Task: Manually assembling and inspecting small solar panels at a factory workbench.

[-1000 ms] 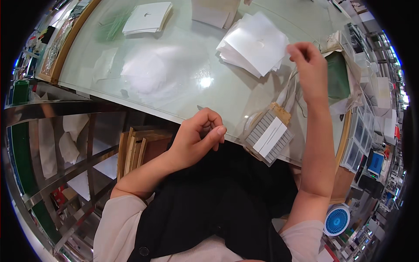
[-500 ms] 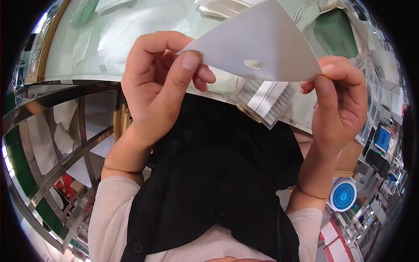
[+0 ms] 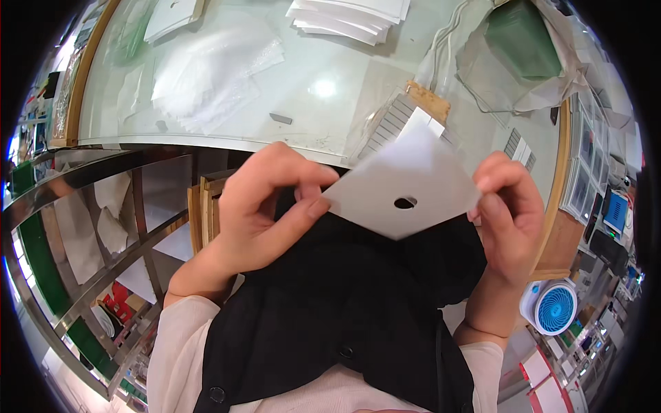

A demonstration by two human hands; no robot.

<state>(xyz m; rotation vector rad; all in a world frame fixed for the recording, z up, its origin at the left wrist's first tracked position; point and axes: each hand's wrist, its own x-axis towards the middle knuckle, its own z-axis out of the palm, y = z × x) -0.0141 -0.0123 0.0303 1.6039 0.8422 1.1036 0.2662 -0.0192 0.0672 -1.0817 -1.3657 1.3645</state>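
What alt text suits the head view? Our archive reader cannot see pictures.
Two bare hands, the left hand and right hand, pinch opposite corners of a white square sheet with a small oval hole, above a glass-topped table bearing paper stacks.

White square sheet (image 3: 396, 186) (one hole); held corner-down

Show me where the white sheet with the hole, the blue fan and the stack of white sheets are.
white sheet with the hole (image 3: 396, 179), head view, flat middle above the hole.
blue fan (image 3: 555, 309), head view, centre of the grille.
stack of white sheets (image 3: 348, 15), head view, top sheet.
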